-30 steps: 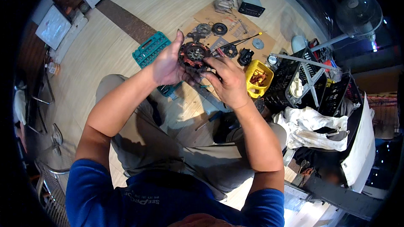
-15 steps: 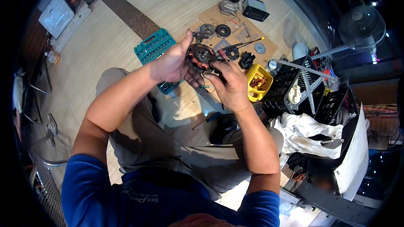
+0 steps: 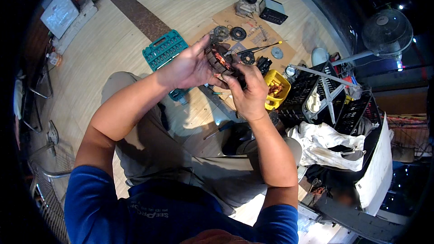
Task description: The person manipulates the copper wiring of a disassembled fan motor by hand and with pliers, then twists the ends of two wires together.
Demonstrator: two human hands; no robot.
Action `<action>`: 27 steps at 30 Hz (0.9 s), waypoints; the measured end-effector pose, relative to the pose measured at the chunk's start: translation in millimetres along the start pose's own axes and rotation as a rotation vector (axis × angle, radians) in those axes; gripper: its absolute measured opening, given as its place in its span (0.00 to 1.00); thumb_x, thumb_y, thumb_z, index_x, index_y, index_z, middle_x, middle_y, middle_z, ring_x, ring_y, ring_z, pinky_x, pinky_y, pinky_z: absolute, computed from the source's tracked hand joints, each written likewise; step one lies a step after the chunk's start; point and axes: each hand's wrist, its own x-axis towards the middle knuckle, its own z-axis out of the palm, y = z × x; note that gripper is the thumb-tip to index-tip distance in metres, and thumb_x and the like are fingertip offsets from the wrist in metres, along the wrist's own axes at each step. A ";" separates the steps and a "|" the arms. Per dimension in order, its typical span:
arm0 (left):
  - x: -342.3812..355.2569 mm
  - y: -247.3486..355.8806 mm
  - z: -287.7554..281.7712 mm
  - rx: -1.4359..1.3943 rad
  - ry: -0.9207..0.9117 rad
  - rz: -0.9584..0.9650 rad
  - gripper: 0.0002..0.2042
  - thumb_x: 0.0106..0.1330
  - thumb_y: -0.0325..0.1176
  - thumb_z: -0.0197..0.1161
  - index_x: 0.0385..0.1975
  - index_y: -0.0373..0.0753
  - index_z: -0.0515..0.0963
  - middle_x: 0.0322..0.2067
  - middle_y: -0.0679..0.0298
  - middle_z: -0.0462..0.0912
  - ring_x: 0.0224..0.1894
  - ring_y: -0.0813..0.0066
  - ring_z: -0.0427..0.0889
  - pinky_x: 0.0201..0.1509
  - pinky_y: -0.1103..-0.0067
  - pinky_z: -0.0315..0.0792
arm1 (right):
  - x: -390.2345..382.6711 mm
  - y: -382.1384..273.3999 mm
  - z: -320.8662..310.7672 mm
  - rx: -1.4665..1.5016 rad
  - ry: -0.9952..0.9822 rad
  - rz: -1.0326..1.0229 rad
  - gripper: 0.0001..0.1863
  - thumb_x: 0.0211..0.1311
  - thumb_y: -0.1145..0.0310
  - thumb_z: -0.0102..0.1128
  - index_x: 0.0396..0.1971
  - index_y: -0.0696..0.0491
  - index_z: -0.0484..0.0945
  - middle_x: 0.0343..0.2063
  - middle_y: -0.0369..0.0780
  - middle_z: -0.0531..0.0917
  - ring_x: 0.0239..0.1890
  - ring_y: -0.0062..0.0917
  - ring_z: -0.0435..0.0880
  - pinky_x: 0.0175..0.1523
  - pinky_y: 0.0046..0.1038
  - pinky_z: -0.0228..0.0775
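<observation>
A dark, round motor part with copper windings is held up between my two hands, tilted so its ribbed edge shows. My left hand supports it from the left, thumb raised along its far side and fingers curled beneath. My right hand grips its right side with thumb and fingers; the fingertips are partly hidden. Past my hands, a ring-shaped part, a dark round part and a flat grey disc lie on a cardboard sheet.
A teal socket set case lies open at left. To the right stand a yellow container of copper-coloured pieces, black crates and a fan. A boxy car stereo is at the back. A screwdriver lies between my legs.
The motor part has been turned in my hands, from its holed face showing to its ribbed edge showing. My right hand's grip has shifted slightly around it.
</observation>
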 end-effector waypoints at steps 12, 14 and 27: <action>7.6 -7.1 -30.8 -0.058 0.049 0.095 0.24 0.72 0.47 0.33 0.50 0.37 0.71 0.43 0.55 0.79 0.46 0.64 0.79 0.50 0.68 0.74 | 4.7 -16.2 -4.1 -0.020 -0.065 0.041 0.26 0.44 0.67 0.73 0.44 0.55 0.74 0.35 0.44 0.79 0.34 0.38 0.82 0.36 0.31 0.76; 8.8 -6.8 -30.0 -0.065 0.013 0.118 0.23 0.71 0.46 0.34 0.51 0.36 0.70 0.44 0.55 0.79 0.48 0.63 0.78 0.52 0.67 0.74 | 4.5 -16.3 -5.5 0.046 -0.073 0.105 0.25 0.41 0.70 0.75 0.43 0.58 0.76 0.38 0.46 0.80 0.39 0.37 0.80 0.42 0.29 0.73; 10.3 -7.7 -14.4 0.053 0.127 0.153 0.24 0.72 0.47 0.35 0.52 0.34 0.69 0.46 0.53 0.78 0.45 0.63 0.80 0.46 0.69 0.77 | 1.1 -4.7 -11.8 -0.054 -0.139 -0.041 0.16 0.49 0.70 0.68 0.39 0.54 0.77 0.35 0.43 0.79 0.33 0.37 0.82 0.35 0.32 0.76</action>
